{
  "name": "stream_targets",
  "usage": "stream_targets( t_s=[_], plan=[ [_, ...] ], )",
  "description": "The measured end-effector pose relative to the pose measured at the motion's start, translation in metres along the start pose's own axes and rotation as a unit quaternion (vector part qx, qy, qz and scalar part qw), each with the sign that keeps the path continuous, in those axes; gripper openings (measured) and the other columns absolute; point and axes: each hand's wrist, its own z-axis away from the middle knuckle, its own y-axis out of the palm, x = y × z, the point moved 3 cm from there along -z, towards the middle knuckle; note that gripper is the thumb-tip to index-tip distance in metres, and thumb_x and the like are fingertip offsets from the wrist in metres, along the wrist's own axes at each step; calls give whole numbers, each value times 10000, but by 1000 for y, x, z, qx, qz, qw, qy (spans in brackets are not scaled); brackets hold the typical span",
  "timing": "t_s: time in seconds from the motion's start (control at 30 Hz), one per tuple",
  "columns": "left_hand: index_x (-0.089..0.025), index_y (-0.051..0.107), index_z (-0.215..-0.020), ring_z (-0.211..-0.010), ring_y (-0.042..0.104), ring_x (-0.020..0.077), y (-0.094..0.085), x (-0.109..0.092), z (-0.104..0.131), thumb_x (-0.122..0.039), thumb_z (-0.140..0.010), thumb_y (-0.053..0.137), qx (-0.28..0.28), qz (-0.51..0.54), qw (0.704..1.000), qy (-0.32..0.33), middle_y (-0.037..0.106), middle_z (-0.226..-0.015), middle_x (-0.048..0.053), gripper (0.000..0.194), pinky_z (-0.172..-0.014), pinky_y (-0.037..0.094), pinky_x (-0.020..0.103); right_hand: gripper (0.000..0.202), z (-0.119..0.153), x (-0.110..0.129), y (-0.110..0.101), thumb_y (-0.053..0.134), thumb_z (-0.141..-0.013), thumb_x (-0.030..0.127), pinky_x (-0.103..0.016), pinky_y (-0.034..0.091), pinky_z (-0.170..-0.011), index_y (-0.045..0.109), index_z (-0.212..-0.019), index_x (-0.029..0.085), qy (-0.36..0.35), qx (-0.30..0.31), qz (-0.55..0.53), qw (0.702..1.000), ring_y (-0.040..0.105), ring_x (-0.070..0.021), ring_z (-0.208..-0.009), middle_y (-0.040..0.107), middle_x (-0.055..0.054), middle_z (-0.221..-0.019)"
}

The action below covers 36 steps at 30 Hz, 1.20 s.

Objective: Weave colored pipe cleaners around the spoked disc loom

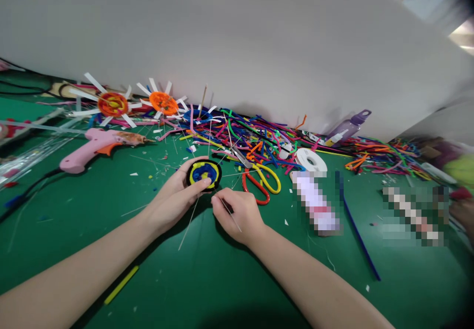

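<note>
Near the middle of the head view, my left hand (pixel 181 188) grips a round woven disc (pixel 203 175) of blue and yellow fuzzy stems with a black rim. Its thumb presses on the disc's face, and the other fingers are behind it. Thin pale sticks or wires radiate from the disc on several sides. Just right of it, my right hand (pixel 237 213) is closed in a pinch at one thin pale strand (pixel 228 211) below the disc. Beyond my right hand, scissors (pixel 259 178) with one red and one yellow handle lie on the green table (pixel 207 289).
A pink glue gun (pixel 98 146) lies at the left. Two orange discs with white strips (pixel 113 104) stand behind it. Loose pipe cleaners (pixel 259 136) are heaped along the wall. A white spool (pixel 311 160), a purple bottle (pixel 348 127) and a dark blue stem (pixel 359 232) are at the right.
</note>
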Motion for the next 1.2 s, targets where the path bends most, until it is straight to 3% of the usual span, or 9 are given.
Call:
stream_targets(
  t_s=[0.4, 1.2],
  plan=[
    [-269, 571, -1239, -943, 631, 139, 1, 1, -1, -222, -767, 773, -5, 24, 1000, -8, 661, -1093, 14, 516, -812, 528, 229, 293, -1, -3, 4, 432, -915, 276, -214, 358, -504, 527, -650, 198, 0, 42, 37, 998, 511, -96, -476, 565, 21, -541],
    [-257, 547, -1261, -942, 640, 154, 0, 0, 1, -225, -742, 781, -8, 6, 1000, -5, 664, -1081, 25, 570, -815, 518, 243, 288, -2, -4, 7, 435, -907, 284, -218, 350, -490, 542, -653, 201, -21, 27, 31, 999, 470, -89, -460, 566, 30, -531]
  ],
)
